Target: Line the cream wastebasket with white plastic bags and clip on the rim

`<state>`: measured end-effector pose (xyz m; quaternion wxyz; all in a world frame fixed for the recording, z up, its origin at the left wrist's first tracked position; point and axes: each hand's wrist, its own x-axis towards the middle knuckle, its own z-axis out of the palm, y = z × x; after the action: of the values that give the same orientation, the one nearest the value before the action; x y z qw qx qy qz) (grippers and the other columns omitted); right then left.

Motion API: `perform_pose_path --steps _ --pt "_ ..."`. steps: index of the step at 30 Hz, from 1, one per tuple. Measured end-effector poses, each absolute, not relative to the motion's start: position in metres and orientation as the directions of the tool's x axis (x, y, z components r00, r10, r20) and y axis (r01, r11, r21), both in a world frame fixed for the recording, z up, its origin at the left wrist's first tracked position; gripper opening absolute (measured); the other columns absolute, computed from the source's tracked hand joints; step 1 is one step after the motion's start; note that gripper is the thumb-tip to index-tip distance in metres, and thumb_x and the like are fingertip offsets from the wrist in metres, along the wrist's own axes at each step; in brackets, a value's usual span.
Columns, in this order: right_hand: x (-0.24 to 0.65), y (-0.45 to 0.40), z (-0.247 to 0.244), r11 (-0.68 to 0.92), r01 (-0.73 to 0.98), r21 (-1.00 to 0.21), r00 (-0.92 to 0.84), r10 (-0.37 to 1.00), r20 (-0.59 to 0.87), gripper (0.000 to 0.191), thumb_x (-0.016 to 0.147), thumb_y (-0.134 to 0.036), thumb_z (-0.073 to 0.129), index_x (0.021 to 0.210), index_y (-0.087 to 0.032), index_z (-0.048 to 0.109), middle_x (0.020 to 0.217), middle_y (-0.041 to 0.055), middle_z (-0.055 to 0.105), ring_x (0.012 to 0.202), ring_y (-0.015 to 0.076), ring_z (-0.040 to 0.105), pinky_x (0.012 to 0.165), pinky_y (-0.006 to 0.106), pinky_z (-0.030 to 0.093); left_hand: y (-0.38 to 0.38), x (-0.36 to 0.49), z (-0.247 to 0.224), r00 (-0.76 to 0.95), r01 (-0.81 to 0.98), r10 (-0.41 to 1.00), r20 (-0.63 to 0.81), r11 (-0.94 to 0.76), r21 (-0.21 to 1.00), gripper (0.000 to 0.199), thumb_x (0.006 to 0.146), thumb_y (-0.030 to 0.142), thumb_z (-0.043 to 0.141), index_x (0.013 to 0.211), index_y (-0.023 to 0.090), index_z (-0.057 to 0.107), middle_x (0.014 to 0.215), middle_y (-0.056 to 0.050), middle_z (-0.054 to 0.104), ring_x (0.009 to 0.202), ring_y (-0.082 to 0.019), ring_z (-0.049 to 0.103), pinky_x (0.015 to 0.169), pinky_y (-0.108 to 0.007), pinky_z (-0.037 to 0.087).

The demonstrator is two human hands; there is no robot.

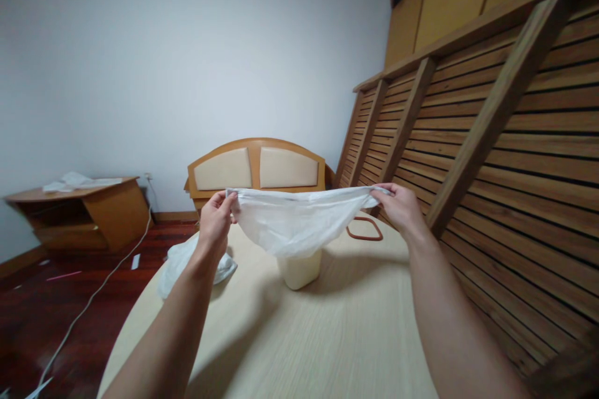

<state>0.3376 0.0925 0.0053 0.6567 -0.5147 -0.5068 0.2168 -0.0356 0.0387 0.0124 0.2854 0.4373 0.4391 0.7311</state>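
Observation:
A thin white plastic bag (299, 218) is stretched wide between my two hands, its top edge pulled nearly straight. My left hand (216, 219) pinches one upper corner, and my right hand (397, 204) pinches the other. The middle of the bag sags down over a cream-coloured bin (299, 271) standing on the round table (322, 349). Only the bin's lower part shows; its top is hidden behind the bag. Behind my left forearm, a crumpled heap of white plastic (180, 265) lies on the table.
A reddish-brown rounded frame (365, 237) lies on the table's far right. Slatted wooden panels (528, 156) lean along the right side. A headboard (257, 165) stands behind the table. At left are a low cabinet (116, 215) and a white cable (100, 290) across the floor.

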Motion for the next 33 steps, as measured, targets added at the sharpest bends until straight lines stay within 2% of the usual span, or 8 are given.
perform_pose_path --steps 5,11,14,18,21,25,29,33 --pt "0.343 0.095 0.002 0.358 0.011 -0.934 0.370 0.866 0.337 0.015 0.064 -0.024 0.067 0.078 -0.021 0.062 0.074 0.0023 0.064 0.069 0.0161 0.059 0.057 0.024 0.050 0.044 -0.041 0.010 -0.447 -0.192 0.834 0.325 -0.444 0.875 0.035 0.053 0.039 0.074 0.074 0.017 0.057 0.069 0.004 0.060 0.061 -0.009 0.053 0.059 -0.019 0.044" --pt "0.335 0.098 -0.008 0.270 -0.050 -0.962 0.315 0.918 0.242 0.020 0.062 -0.026 0.061 0.076 -0.024 0.049 0.068 -0.0016 0.055 0.063 0.0150 0.056 0.053 0.026 0.053 0.050 -0.041 0.000 -0.406 -0.258 0.901 0.155 -0.276 0.926 0.039 0.053 0.028 0.072 0.089 0.018 0.063 0.067 0.005 0.060 0.051 -0.007 0.051 0.051 -0.018 0.041" --pt "0.333 0.099 -0.013 0.201 -0.023 -0.979 0.333 0.925 0.182 0.022 0.064 -0.024 0.062 0.079 -0.025 0.047 0.070 -0.0020 0.056 0.061 0.0150 0.056 0.050 0.026 0.051 0.052 -0.044 -0.005 -0.431 -0.186 0.891 0.140 -0.239 0.953 0.044 0.055 0.027 0.072 0.098 0.018 0.066 0.070 0.002 0.064 0.052 -0.008 0.053 0.050 -0.019 0.043" --pt "0.332 0.098 -0.011 0.129 0.049 -0.990 0.371 0.918 0.138 0.022 0.068 -0.026 0.068 0.082 -0.024 0.051 0.072 0.0005 0.059 0.060 0.0158 0.057 0.046 0.024 0.046 0.052 -0.047 -0.005 -0.505 0.045 0.816 0.281 -0.301 0.953 0.040 0.059 0.035 0.072 0.094 0.016 0.070 0.070 -0.001 0.065 0.054 -0.011 0.054 0.046 -0.019 0.043" --pt "0.327 0.093 0.000 0.218 0.111 -0.970 0.409 0.879 0.244 0.025 0.071 -0.033 0.072 0.087 -0.023 0.055 0.078 0.0022 0.061 0.065 0.0163 0.059 0.049 0.024 0.046 0.048 -0.044 0.002 -0.511 0.130 0.765 0.392 -0.383 0.915 0.038 0.059 0.041 0.074 0.086 0.015 0.069 0.067 -0.001 0.064 0.053 -0.011 0.053 0.041 -0.019 0.040" --pt "0.310 0.077 0.019 0.460 0.272 -0.845 0.408 0.740 0.535 0.026 0.072 -0.037 0.072 0.087 -0.022 0.057 0.078 0.0029 0.063 0.067 0.0170 0.059 0.056 0.025 0.048 0.033 -0.028 0.013 -0.442 0.106 0.760 0.476 -0.483 0.869 0.039 0.059 0.046 0.079 0.080 0.016 0.064 0.068 -0.001 0.065 0.055 -0.012 0.055 0.041 -0.019 0.042" --pt "0.280 0.048 0.036 0.597 0.324 -0.734 0.297 0.672 0.678 0.024 0.074 -0.039 0.071 0.085 -0.021 0.059 0.079 0.0033 0.064 0.066 0.0166 0.058 0.058 0.026 0.047 0.014 -0.003 0.021 -0.353 0.098 0.789 0.503 -0.503 0.858 0.046 0.058 0.053 0.082 0.078 0.016 0.063 0.068 -0.002 0.068 0.057 -0.014 0.058 0.041 -0.019 0.042" --pt "0.244 0.016 0.040 0.694 0.306 -0.651 0.080 0.663 0.744 0.022 0.078 -0.040 0.071 0.085 -0.022 0.060 0.082 0.0024 0.065 0.074 0.0180 0.061 0.063 0.027 0.049 -0.003 0.017 0.023 -0.238 0.084 0.842 0.484 -0.479 0.874 0.053 0.058 0.059 0.082 0.085 0.015 0.068 0.072 -0.005 0.072 0.063 -0.018 0.065 0.044 -0.021 0.046"
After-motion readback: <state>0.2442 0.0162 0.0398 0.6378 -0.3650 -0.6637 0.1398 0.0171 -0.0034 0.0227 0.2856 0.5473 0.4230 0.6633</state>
